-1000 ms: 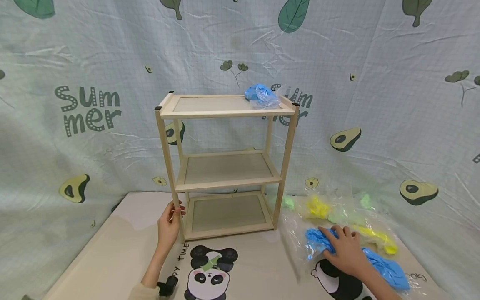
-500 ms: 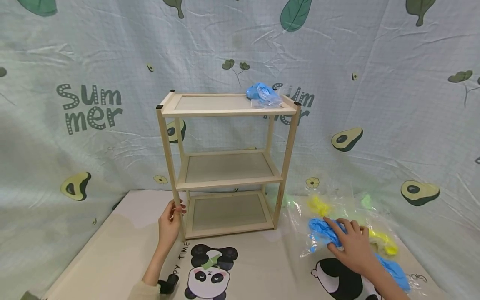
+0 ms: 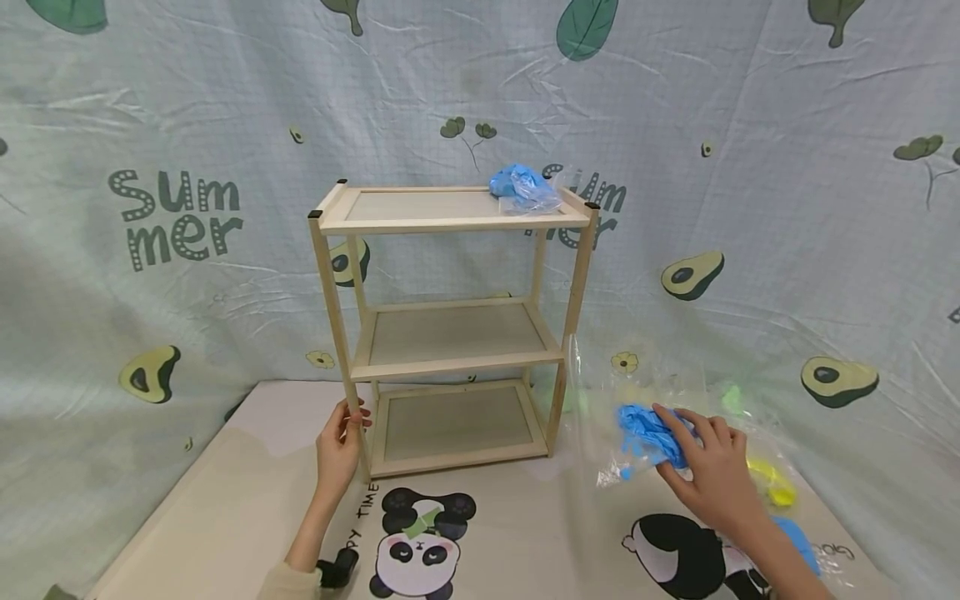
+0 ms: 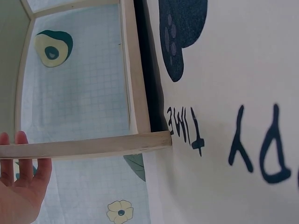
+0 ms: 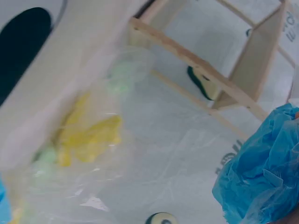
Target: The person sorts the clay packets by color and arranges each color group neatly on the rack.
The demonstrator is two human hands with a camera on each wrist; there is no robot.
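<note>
- One blue packet (image 3: pixel 522 188) lies on the right-hand part of the top shelf (image 3: pixel 427 207) of the wooden rack (image 3: pixel 457 337).
- The held packet (image 3: pixel 648 433), also blue, is right of the rack and seems to be lifted off the bench (image 3: pixel 525 533); the right hand (image 3: pixel 716 467) pinches it between thumb and fingers.
- The left hand (image 3: pixel 341 446) has its fingers curled round the front left post (image 3: pixel 337 333), low down, apparently steadying the rack.
- The work looks partly done: one packet shelved, one in hand, with at least a yellow packet (image 3: pixel 776 485), a pale green packet (image 3: pixel 732 400) and another blue packet (image 3: pixel 801 537), partly hidden by the right forearm (image 3: pixel 776 554), left on the bench.
- The held packet is crumpled; in the head view its long axis slants from upper left to lower right, under the fingers. Its clear film (image 3: pixel 600 450) spreads left, towards the rack. What is folded inside cannot be told.
</note>
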